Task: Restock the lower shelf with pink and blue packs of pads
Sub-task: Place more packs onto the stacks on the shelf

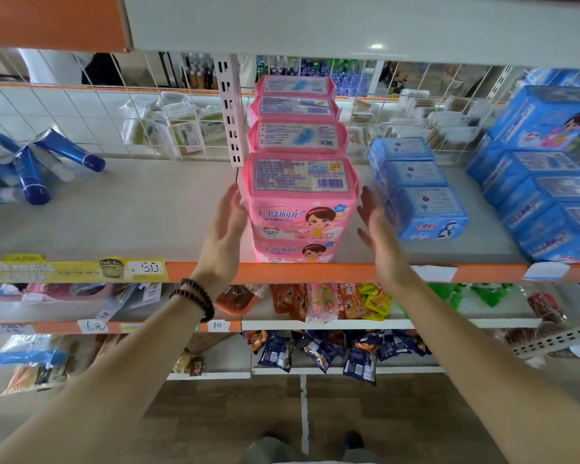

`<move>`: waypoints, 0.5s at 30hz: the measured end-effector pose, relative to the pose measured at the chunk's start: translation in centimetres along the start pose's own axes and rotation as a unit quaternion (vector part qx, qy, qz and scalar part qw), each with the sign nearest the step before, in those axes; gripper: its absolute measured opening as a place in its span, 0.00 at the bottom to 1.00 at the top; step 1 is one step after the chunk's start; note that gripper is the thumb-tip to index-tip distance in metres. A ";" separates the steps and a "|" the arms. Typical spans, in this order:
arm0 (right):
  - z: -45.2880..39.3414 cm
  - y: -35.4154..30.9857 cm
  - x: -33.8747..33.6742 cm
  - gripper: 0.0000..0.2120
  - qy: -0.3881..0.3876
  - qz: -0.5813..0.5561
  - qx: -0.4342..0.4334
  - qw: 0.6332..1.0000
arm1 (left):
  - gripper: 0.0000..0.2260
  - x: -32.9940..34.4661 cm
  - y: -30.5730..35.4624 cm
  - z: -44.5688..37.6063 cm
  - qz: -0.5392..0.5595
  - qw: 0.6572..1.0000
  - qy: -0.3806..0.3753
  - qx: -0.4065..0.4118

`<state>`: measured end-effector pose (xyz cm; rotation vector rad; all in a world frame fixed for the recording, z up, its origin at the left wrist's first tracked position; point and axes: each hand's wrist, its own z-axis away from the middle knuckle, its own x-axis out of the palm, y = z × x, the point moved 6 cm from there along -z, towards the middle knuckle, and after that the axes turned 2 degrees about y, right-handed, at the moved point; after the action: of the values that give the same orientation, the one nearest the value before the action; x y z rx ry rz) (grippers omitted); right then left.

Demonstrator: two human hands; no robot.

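Observation:
A row of pink pad packs (300,202) runs from the shelf's front edge back to the wire grid, stacked two high at the front. My left hand (226,229) lies flat against the left side of the front pink pack, fingers straight. My right hand (379,229) hovers just right of that pack with straight fingers, a small gap between them. A row of small blue pad packs (422,195) stands right of the pink row. Larger blue packs (543,182) are piled at the far right. All rest on the grey shelf (131,212).
Blue tubes (47,162) lie at the shelf's left end. An orange front rail (282,272) carries price tags. The wire grid back and a slotted upright (230,108) stand behind the packs. Snack bags (332,303) fill the shelves below. Another shelf hangs overhead.

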<state>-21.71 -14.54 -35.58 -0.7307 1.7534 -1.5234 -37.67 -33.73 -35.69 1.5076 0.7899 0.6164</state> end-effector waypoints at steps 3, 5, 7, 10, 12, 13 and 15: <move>0.8 1.9 1.0 0.45 -0.052 0.057 0.007 0.997 | 0.34 0.4 -2.2 0.9 -0.090 0.993 -0.079 0.021; 1.0 2.0 1.9 0.37 -0.080 0.068 0.012 0.994 | 0.37 0.2 -3.1 1.0 -0.167 0.984 -0.067 -0.001; 1.1 2.1 2.4 0.29 -0.075 0.054 0.014 0.996 | 0.41 0.1 -3.1 1.1 -0.204 0.978 -0.051 -0.015; 1.1 2.1 2.5 0.23 -0.065 0.050 0.013 0.997 | 0.35 0.4 -1.9 1.2 -0.205 0.978 -0.042 0.002; 0.9 2.0 2.5 0.23 -0.060 0.055 0.009 0.997 | 0.28 0.7 -1.5 1.2 -0.207 0.978 -0.034 0.004; 0.7 2.0 2.4 0.23 -0.058 0.057 0.007 0.997 | 0.25 0.9 -1.5 1.1 -0.209 0.978 -0.028 -0.001; 0.5 2.0 2.4 0.23 -0.057 0.059 0.007 0.997 | 0.23 0.9 -1.6 1.0 -0.209 0.978 -0.016 -0.012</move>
<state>-22.67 -16.45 -37.96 -0.6814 1.6699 -1.3864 -36.53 -33.69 -37.40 1.2740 1.0338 0.2844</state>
